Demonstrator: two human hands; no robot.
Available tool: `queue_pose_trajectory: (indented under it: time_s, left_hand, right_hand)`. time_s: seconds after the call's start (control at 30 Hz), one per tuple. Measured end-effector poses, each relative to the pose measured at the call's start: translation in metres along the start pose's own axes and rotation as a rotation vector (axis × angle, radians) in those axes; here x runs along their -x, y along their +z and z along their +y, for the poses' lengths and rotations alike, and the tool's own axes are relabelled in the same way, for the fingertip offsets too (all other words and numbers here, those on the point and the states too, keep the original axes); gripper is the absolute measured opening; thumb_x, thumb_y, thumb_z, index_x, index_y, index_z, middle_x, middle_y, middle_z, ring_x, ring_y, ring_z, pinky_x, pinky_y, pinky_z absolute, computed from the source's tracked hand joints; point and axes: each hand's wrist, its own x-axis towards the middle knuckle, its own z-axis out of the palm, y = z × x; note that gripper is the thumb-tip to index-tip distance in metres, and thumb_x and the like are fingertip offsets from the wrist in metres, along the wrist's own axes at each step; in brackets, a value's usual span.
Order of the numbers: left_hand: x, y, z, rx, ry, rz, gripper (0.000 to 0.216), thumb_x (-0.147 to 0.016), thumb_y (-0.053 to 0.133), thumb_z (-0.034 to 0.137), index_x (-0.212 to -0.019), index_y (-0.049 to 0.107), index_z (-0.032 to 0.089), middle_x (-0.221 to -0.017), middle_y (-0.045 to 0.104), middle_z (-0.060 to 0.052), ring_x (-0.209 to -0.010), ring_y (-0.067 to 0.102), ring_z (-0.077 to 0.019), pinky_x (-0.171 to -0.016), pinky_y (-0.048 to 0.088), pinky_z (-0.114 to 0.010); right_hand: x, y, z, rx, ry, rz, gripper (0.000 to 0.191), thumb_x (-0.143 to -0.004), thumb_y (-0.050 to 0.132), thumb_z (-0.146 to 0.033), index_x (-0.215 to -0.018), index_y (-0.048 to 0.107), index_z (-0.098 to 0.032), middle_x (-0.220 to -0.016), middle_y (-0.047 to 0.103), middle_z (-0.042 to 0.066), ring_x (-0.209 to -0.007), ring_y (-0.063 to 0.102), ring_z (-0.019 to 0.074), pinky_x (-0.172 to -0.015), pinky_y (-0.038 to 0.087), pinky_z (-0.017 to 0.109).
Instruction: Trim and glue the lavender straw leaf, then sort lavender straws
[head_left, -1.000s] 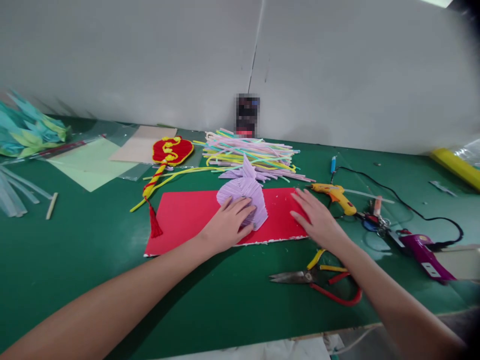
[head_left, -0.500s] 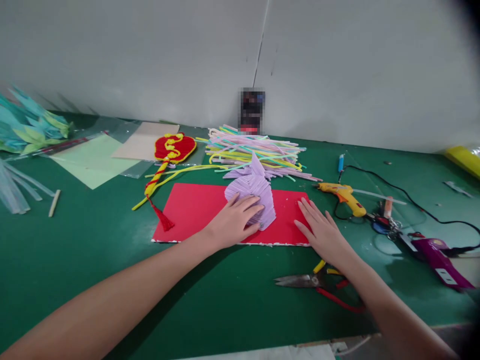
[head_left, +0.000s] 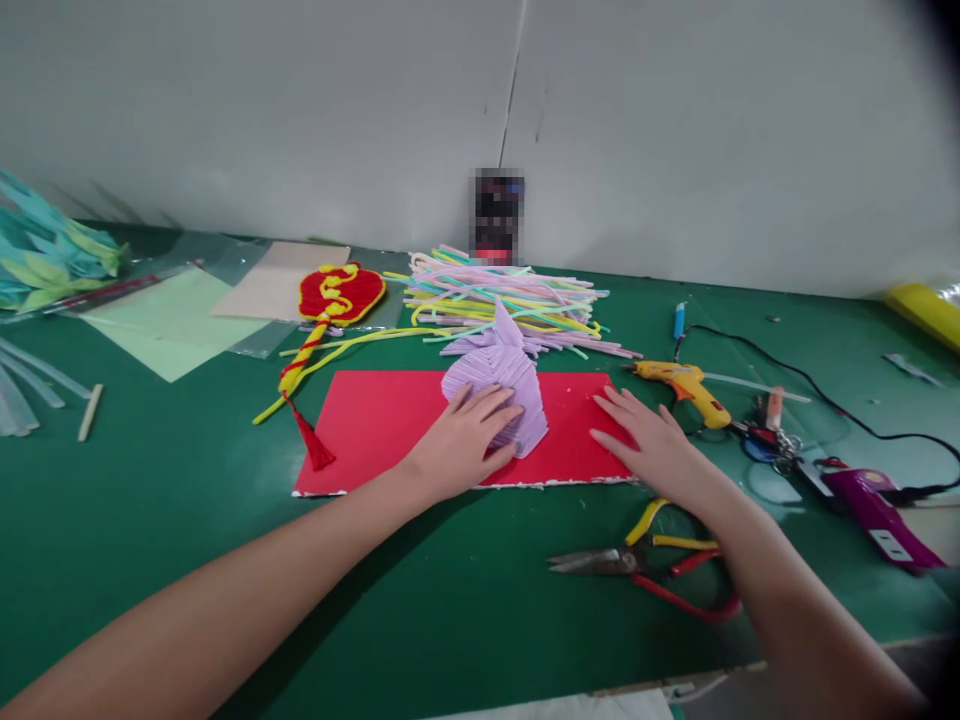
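A red foam sheet point(head_left: 375, 420) lies flat on the green table. On it sits a lilac piece point(head_left: 499, 375) made of rows of pipe cleaners, pointed at the far end. My left hand point(head_left: 461, 445) lies flat on its near part, fingers spread and pressing down. Just to the right, my right hand point(head_left: 649, 445) rests open on the right edge of the red sheet, palm down, holding nothing.
A pile of pastel pipe cleaners point(head_left: 510, 300) lies behind the sheet. A red and yellow ornament with tassel point(head_left: 337, 295) is at the left. Scissors with red handles point(head_left: 645, 565) lie near my right wrist. A yellow glue gun point(head_left: 679, 385) and a purple tool point(head_left: 870, 505) lie at the right.
Both hands have stayed on the lilac piece and the red sheet. The sheet's right end turned slightly back and forth under them, and my view shifted a little.
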Motion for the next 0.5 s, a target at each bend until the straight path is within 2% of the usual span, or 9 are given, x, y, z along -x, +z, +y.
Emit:
queue_pose_trajectory:
  time_s: [0.07,0.17,0.27,0.33,0.5]
  left_hand:
    - [0.0,-0.001,0.001,-0.005,0.004,0.005,0.041,-0.089,0.044,0.036,-0.126,0.048,0.02,-0.141,0.04,-0.008,-0.133,0.029,-0.021,-0.112,0.017,-0.044]
    - [0.001,-0.002,0.002,-0.006,0.021,0.004,0.042,-0.089,0.044,0.036,-0.128,0.047,0.019,-0.141,0.04,-0.008,-0.134,0.029,-0.0203,-0.112,0.017,-0.043]
    - [0.001,-0.003,0.001,-0.009,0.04,-0.004,0.044,-0.09,0.042,0.037,-0.131,0.044,0.02,-0.141,0.041,-0.008,-0.134,0.03,-0.0194,-0.112,0.018,-0.042]
    - [0.0,-0.003,0.001,-0.022,0.054,-0.02,0.045,-0.091,0.04,0.036,-0.134,0.041,0.022,-0.143,0.039,-0.007,-0.134,0.028,-0.0198,-0.111,0.019,-0.043]
    - [-0.001,-0.003,-0.001,-0.059,0.08,-0.058,0.04,-0.093,0.036,0.034,-0.131,0.046,0.028,-0.144,0.037,-0.005,-0.135,0.026,-0.0222,-0.111,0.019,-0.046]
  right_hand:
    - [-0.002,-0.009,-0.01,-0.109,-0.011,0.132,0.042,-0.089,0.037,-0.044,-0.122,0.055,-0.025,-0.135,0.05,0.005,-0.127,0.042,0.0268,-0.106,0.025,0.058]
    - [-0.004,-0.013,-0.028,-0.306,-0.127,0.296,0.033,-0.09,0.041,-0.035,-0.113,0.061,-0.023,-0.117,0.064,0.006,-0.11,0.058,0.0211,-0.098,0.043,0.042]
    - [-0.003,-0.006,-0.038,-0.367,-0.284,0.296,0.028,-0.09,0.043,-0.028,-0.111,0.062,-0.024,-0.11,0.067,0.005,-0.104,0.06,0.019,-0.095,0.046,0.038]
    - [0.0,-0.001,-0.039,-0.397,-0.336,0.27,0.025,-0.089,0.046,-0.026,-0.108,0.062,-0.024,-0.107,0.067,0.004,-0.103,0.06,0.0187,-0.094,0.046,0.038]
    - [0.002,-0.003,-0.035,-0.595,-0.271,0.158,0.021,-0.089,0.047,-0.028,-0.095,0.067,-0.022,-0.095,0.069,0.004,-0.09,0.063,0.0167,-0.082,0.05,0.032]
